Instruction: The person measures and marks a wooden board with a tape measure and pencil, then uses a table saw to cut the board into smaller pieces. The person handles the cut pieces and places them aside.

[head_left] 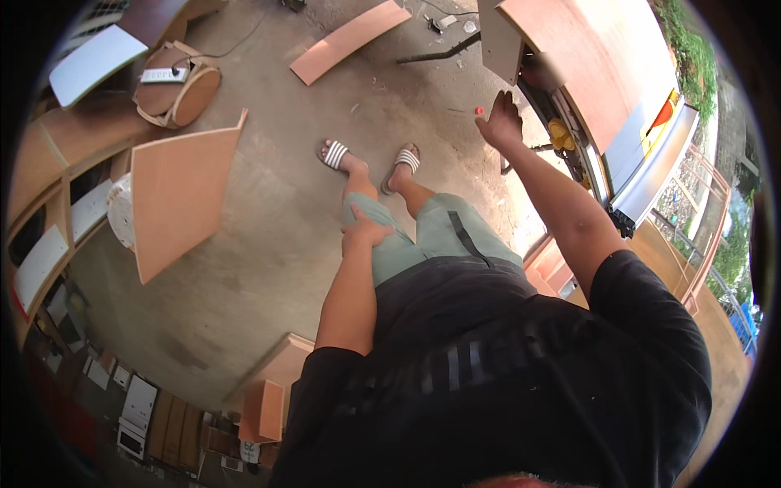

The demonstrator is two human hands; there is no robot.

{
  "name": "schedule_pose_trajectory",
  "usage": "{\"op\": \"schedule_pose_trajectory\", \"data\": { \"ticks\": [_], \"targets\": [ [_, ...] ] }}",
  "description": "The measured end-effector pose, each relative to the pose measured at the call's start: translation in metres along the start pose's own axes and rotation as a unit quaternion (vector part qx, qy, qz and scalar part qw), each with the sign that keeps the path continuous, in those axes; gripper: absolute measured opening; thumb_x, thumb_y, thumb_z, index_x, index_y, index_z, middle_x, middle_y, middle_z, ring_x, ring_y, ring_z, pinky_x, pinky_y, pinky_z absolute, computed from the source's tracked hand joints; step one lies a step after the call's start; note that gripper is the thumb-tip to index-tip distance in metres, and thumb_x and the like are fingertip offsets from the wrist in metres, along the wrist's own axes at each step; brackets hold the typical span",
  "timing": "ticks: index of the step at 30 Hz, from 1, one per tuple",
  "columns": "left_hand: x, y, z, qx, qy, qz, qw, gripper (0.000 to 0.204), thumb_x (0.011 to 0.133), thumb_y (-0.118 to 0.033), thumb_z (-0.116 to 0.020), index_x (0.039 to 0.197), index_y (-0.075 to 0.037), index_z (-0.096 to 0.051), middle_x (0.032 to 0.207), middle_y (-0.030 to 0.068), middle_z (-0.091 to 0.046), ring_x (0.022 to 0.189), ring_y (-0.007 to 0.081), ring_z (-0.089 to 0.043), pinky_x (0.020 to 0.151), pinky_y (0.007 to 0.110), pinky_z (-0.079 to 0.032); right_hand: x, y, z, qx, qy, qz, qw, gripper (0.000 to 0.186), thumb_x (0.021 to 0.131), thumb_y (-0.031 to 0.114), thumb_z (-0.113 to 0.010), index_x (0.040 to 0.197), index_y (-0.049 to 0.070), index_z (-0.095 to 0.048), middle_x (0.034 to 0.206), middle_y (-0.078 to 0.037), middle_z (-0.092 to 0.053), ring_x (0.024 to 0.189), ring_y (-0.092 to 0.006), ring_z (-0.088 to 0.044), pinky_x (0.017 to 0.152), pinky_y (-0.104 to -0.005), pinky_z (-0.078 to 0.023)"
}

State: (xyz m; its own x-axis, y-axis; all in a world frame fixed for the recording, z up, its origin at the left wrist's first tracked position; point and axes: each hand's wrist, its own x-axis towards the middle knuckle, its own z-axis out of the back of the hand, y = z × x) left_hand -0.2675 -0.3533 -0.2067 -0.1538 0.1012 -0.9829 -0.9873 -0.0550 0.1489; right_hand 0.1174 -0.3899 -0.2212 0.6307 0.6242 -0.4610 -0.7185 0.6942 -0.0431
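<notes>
My left hand (pixel 366 228) rests on the thigh of my green shorts (pixel 443 232), fingers spread and nothing visible in them. My right hand (pixel 503 126) is raised at the upper right, fingers extended and empty, beside a bench (pixel 521 93) with yellow fittings (pixel 560 134) and a metal rail (pixel 659 163). A wide plywood sheet (pixel 598 57) lies on that bench; whether my fingertips touch anything there I cannot tell. A small red object (pixel 479 111) is on the floor left of my right hand.
A plywood board (pixel 350 41) lies on the concrete floor (pixel 195 325) ahead. An upright panel (pixel 183 195), a round wooden piece (pixel 191 93) with a power strip (pixel 163 75), and wooden furniture frames (pixel 57 163) stand left. Wooden boxes (pixel 264 407) are behind me.
</notes>
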Motion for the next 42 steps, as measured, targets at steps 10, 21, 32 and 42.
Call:
{"op": "schedule_pose_trajectory", "data": {
  "ticks": [10,21,32,42],
  "targets": [
    [0.017,0.037,-0.033,-0.111,0.040,-0.003,0.993,0.124,0.081,-0.052,-0.077,0.162,-0.020,0.011,0.157,0.0326,-0.027,0.136,0.0453,-0.047,0.113,0.052,-0.040,0.072,-0.007,-0.005,-0.110,-0.018,-0.168,0.979,0.110,0.081,0.053,-0.070,0.159,0.003,-0.011,0.166,-0.020,-0.013,0.153,-0.0384,-0.017,0.121,-0.0530,-0.027],
    [0.014,0.051,-0.028,-0.090,-0.018,-0.083,0.992,0.124,0.080,-0.056,-0.076,0.162,-0.014,0.007,0.157,0.0388,-0.025,0.141,0.0486,-0.040,0.117,0.049,-0.035,0.057,-0.005,0.008,0.057,0.022,-0.151,0.987,0.111,0.082,0.038,-0.069,0.161,0.004,0.001,0.169,-0.019,-0.003,0.155,-0.0361,-0.014,0.122,-0.0548,-0.021],
    [0.040,-0.038,0.236,-0.464,-0.047,-0.109,0.878,0.086,0.095,-0.062,-0.056,0.161,-0.019,-0.021,0.153,0.0181,-0.039,0.131,0.0470,-0.047,0.102,0.062,-0.041,-0.276,-0.082,-0.001,0.286,0.248,-0.045,0.925,0.074,0.089,0.044,-0.063,0.151,0.009,-0.043,0.137,-0.029,-0.057,0.128,-0.0441,-0.055,0.109,-0.0466,-0.044],
    [-0.275,-0.098,0.386,0.218,-0.545,-0.200,0.785,0.068,0.088,-0.040,-0.066,0.137,0.006,-0.054,0.135,0.0286,-0.059,0.127,0.0418,-0.057,0.107,0.046,-0.046,-0.617,-0.207,-0.196,0.479,0.080,-0.552,0.678,0.063,0.087,0.027,-0.068,0.138,-0.008,-0.054,0.137,-0.029,-0.058,0.130,-0.0381,-0.056,0.108,-0.0418,-0.045]
  ]
}}
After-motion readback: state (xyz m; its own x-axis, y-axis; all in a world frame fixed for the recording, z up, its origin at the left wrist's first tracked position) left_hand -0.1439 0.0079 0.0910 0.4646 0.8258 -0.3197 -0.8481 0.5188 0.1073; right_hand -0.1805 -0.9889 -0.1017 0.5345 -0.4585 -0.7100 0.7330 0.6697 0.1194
